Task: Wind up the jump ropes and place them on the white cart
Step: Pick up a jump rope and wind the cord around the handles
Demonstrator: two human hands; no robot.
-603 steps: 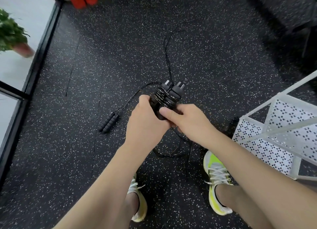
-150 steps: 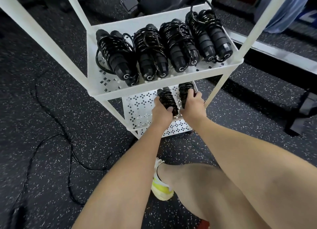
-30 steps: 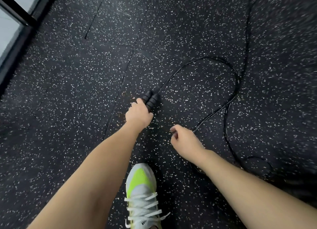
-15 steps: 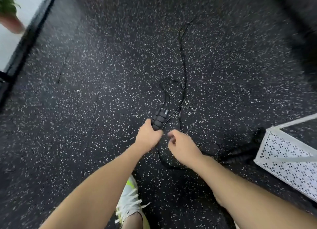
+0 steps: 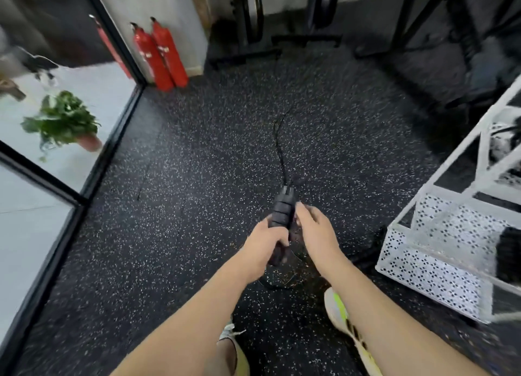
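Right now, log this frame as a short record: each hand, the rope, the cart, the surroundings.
left hand: grips the jump rope handles, held above the floor
right hand: beside the handles, fingers at them; grip unclear from blur
rope cord: unwound, trailing away across the speckled floor
white cart: at the person's right, a dark bundle on its low shelf, too blurred to identify
surroundings: two red fire extinguishers by the wall, potted plant behind glass on the left
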